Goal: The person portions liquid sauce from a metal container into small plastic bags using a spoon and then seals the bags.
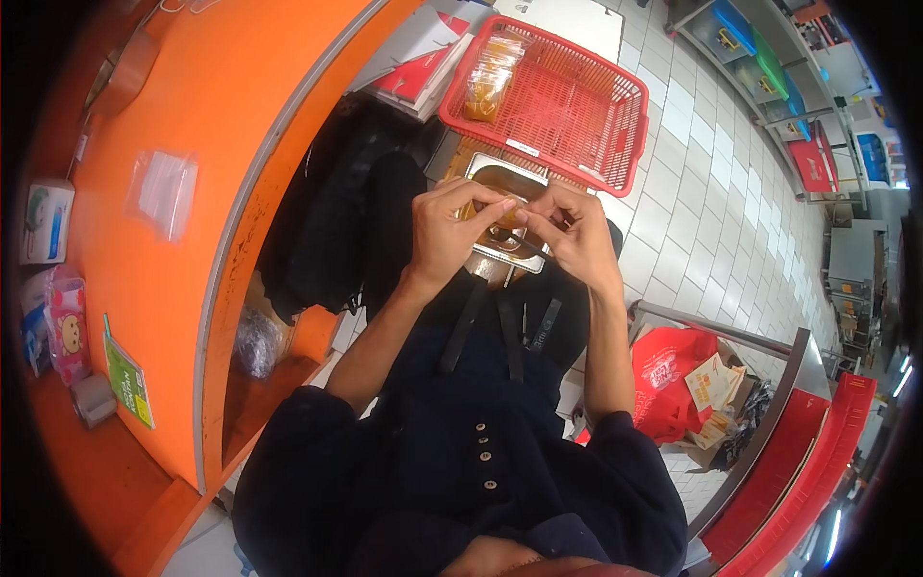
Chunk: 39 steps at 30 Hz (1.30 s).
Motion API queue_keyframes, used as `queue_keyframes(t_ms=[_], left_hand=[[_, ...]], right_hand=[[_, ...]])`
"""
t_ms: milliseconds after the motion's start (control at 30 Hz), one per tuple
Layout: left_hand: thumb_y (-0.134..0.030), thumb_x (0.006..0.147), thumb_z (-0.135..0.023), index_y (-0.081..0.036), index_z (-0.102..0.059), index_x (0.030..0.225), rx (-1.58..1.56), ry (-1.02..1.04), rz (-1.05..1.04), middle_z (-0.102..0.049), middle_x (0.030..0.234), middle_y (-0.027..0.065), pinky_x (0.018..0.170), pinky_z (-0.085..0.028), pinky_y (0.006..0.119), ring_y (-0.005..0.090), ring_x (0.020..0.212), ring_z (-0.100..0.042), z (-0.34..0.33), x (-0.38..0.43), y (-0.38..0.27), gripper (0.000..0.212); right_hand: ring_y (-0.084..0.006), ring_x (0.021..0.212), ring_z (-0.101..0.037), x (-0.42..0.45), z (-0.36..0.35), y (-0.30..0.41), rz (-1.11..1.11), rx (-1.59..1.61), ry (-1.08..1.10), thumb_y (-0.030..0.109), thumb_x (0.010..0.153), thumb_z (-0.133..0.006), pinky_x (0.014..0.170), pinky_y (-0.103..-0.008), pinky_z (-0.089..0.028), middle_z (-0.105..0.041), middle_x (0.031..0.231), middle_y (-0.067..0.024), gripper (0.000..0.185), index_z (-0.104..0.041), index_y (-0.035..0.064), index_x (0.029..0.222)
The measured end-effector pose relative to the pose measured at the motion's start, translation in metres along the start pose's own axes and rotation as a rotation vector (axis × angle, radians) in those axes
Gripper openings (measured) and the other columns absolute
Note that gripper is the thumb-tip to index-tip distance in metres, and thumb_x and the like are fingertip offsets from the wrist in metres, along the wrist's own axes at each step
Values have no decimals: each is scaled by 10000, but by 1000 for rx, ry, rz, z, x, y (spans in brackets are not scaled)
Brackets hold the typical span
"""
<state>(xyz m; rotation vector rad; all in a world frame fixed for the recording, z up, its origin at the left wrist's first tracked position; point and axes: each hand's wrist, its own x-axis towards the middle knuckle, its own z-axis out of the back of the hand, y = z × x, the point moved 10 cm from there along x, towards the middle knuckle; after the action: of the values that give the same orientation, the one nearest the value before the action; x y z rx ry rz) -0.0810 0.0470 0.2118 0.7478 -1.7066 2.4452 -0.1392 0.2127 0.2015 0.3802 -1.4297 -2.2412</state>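
Over a rectangular stainless steel pan (pixel 505 261) of orange-brown sauce, my two hands meet at the fingertips. My left hand (pixel 443 234) and my right hand (pixel 580 234) pinch the top of a small clear plastic bag (pixel 517 216) with some sauce in it; the fingers hide much of it. A black-handled spoon (pixel 530 247) slants from the pan towards my right hand; whether that hand also holds it I cannot tell. Just beyond the pan is a red plastic basket (pixel 570 101). Several filled sauce packets (pixel 494 79) lie in a row along its left side.
An orange counter (pixel 238 79) at left bears a stack of clear plastic bags (pixel 166 189) and a tape roll (pixel 94 400). Cardboard (pixel 418 68) sits left of the basket. Right are a red bag (pixel 667 382) with papers and a metal rack (pixel 764 79) holding lidded bins.
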Motion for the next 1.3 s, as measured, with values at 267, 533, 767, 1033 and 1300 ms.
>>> queue_keyframes(t_ms=[267,533,767,1033,1300], left_hand=[[-76,948,-756,-1,-779,1000,26,-292,62,-776,862,75,698,-513,295,154,749,-703,30,0,49,95],[-130,981,-751,12,-743,909,8,-339,391,-711,730,61,613,-496,282,85,664,-656,54,-75,193,160],[-215,1018,-709,11,-730,873,-52,-180,483,-704,683,72,609,-500,282,97,651,-691,36,-68,210,269],[-251,1032,-690,-7,-746,904,-51,-159,485,-719,710,27,603,-468,261,47,659,-643,36,-68,220,282],[-284,1024,-694,-8,-737,896,-15,-114,466,-720,693,55,595,-480,294,77,631,-658,28,-61,219,308]], right_hand=[[-168,684,-653,39,12,20,107,-179,-140,91,895,-804,645,-345,-501,-701,792,-119,124,-773,-26,919],[-329,769,-719,141,16,-21,162,-298,-238,85,933,-759,729,-429,-546,-711,835,-225,173,-714,-73,987],[-312,805,-742,223,-35,-113,66,-373,51,96,912,-763,745,-404,-568,-750,858,-222,159,-752,-51,973],[-338,851,-742,267,-45,-173,191,-644,-225,223,918,-796,805,-441,-556,-761,856,-201,193,-798,36,962],[-249,699,-726,279,-31,-203,-31,-303,-270,198,915,-798,678,-383,-567,-768,899,-186,195,-786,17,989]])
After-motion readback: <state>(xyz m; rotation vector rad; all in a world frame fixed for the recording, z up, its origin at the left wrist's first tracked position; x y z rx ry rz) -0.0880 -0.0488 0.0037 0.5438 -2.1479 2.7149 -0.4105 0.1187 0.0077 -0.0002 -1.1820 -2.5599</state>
